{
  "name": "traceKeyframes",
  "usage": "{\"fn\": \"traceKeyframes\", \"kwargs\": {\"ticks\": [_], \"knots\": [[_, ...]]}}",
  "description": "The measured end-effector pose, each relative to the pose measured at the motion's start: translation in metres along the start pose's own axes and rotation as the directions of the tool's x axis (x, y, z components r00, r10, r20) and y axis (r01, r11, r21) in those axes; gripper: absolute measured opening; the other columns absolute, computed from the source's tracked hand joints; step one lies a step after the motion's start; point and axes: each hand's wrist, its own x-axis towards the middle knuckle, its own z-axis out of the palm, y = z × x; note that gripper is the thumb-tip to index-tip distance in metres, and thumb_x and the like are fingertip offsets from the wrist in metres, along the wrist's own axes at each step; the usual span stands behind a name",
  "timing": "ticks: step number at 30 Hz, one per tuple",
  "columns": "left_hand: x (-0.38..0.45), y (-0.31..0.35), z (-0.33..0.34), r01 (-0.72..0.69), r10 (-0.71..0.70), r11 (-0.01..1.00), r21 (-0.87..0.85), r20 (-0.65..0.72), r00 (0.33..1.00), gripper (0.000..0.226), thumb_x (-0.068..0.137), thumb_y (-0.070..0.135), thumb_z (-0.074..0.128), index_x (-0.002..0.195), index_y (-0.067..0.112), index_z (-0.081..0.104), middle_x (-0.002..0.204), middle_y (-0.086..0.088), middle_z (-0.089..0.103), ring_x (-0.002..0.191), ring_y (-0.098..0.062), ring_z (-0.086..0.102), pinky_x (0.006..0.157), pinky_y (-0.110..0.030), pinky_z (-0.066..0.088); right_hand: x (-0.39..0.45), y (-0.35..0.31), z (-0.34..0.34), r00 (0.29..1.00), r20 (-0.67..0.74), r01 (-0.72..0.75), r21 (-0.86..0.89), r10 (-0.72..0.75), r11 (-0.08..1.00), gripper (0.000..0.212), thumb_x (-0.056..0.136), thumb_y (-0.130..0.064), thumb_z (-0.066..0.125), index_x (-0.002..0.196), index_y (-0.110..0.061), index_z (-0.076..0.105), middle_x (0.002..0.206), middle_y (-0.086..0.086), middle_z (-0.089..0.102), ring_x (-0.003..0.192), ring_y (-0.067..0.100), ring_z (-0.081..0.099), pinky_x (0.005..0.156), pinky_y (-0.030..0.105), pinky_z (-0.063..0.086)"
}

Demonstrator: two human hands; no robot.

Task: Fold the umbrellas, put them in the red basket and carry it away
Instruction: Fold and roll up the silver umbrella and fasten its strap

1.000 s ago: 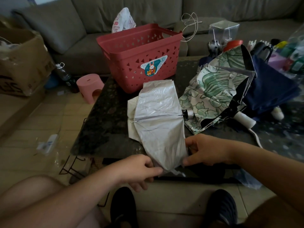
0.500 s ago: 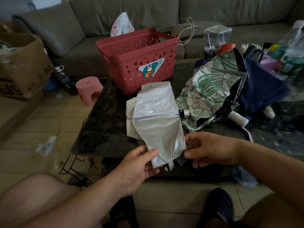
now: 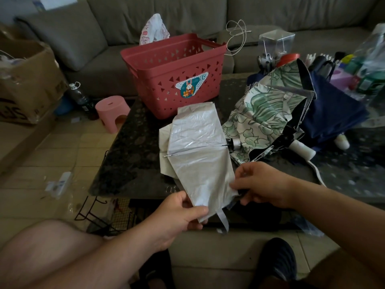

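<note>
Dark speckled stone desk (image 3: 133, 155) carries everything. Red perforated plastic basket (image 3: 173, 74) stands at the far edge, sticker facing the camera. Navy fabric umbrella (image 3: 331, 113) lies toward the right edge, with the green-leaf patterned umbrella (image 3: 262, 117) collapsed against it. Silver-lined folding umbrella (image 3: 198, 155) lies flat from the basket's foot to the near edge, its tip overhanging. Left hand (image 3: 179, 217) pinches the overhanging tip from below, thumb on top. Right hand (image 3: 262, 184) pinches the canopy's right fold.
</note>
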Motion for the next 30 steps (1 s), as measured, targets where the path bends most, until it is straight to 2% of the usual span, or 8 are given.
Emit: {"fn": "traceKeyframes", "kwargs": {"ticks": [4,7,9,11,14,18,24,30], "knots": [[0.001,-0.002,-0.01,0.074,-0.122,0.934,0.351,0.115,0.986,0.031,0.092,0.024,0.081,0.098,0.007,0.056,0.091,-0.013,0.078,0.077,-0.024,0.077,0.067,-0.035,0.06,0.0,0.0,0.0,0.997,-0.066,0.012,-0.236,-0.028,0.972,0.029,0.086,-0.005,0.076,0.104,-0.011,0.054,0.09,0.023,0.076,0.057,0.029,0.073,0.042,0.027,0.045],[-0.003,0.01,-0.024,0.053,-0.268,0.732,0.679,0.216,0.939,0.036,0.095,0.043,0.076,0.087,0.017,0.053,0.077,-0.005,0.075,0.067,-0.017,0.072,0.055,-0.026,0.054,-0.004,-0.005,-0.004,0.975,-0.057,0.138,-0.607,-0.215,0.783,0.019,0.083,-0.024,0.075,0.086,-0.022,0.057,0.077,0.0,0.073,0.058,0.014,0.069,0.057,0.036,0.056],[0.002,0.021,-0.03,-0.104,-0.099,0.708,0.698,0.244,0.965,0.034,0.094,0.043,0.077,0.081,0.02,0.055,0.068,0.002,0.068,0.061,-0.012,0.064,0.053,-0.026,0.048,-0.001,-0.006,-0.003,0.892,-0.03,0.282,-0.742,-0.45,0.608,0.018,0.082,-0.027,0.072,0.077,-0.027,0.055,0.072,-0.009,0.063,0.066,0.006,0.059,0.062,0.029,0.047],[0.012,0.03,-0.032,-0.319,0.258,0.692,0.648,0.19,0.947,0.028,0.093,0.036,0.079,0.078,0.023,0.059,0.066,0.007,0.063,0.061,-0.008,0.058,0.059,-0.03,0.047,0.005,-0.005,-0.001,0.742,0.059,0.463,-0.765,-0.668,0.447,0.012,0.085,-0.027,0.069,0.082,-0.032,0.059,0.082,-0.013,0.059,0.075,0.006,0.055,0.07,0.028,0.045],[0.031,0.048,-0.037,-0.494,0.628,0.583,0.645,0.027,0.777,0.014,0.09,0.025,0.08,0.085,0.029,0.067,0.08,0.01,0.068,0.073,-0.007,0.063,0.07,-0.026,0.052,0.021,0.002,0.001,0.62,0.173,0.527,-0.814,-0.765,0.243,0.022,0.09,-0.037,0.061,0.109,-0.03,0.07,0.107,-0.01,0.057,0.096,0.017,0.054,0.084,0.029,0.047],[0.067,0.07,-0.057,-0.412,0.803,0.256,0.874,0.045,0.595,0.014,0.087,0.024,0.078,0.095,0.033,0.072,0.095,0.017,0.051,0.092,-0.01,0.054,0.077,-0.025,0.041,0.043,0.01,0.0,0.715,0.269,0.499,-0.843,-0.646,0.202,0.033,0.093,-0.05,0.051,0.112,-0.035,0.074,0.116,-0.011,0.061,0.103,0.021,0.057,0.092,0.041,0.052],[0.104,0.076,-0.057,-0.36,0.695,-0.081,0.929,0.311,0.648,0.01,0.084,0.038,0.08,0.09,0.037,0.072,0.087,0.017,0.055,0.092,-0.014,0.057,0.078,-0.031,0.043,0.068,-0.002,-0.011,0.687,0.149,0.445,-0.86,-0.712,0.249,0.022,0.093,-0.039,0.064,0.107,-0.028,0.077,0.112,-0.003,0.063,0.097,0.025,0.056,0.086,0.043,0.052],[0.112,0.076,-0.065,-0.355,0.667,-0.192,0.915,0.387,0.637,0.009,0.089,0.047,0.072,0.097,0.049,0.075,0.077,0.026,0.052,0.086,-0.007,0.05,0.08,-0.032,0.034,0.085,-0.005,-0.004,0.761,0.096,0.321,-0.915,-0.641,0.243,0.05,0.091,-0.046,0.028,0.1,-0.029,0.074,0.114,-0.007,0.058,0.1,0.024,0.051,0.078,0.045,0.055]]}}
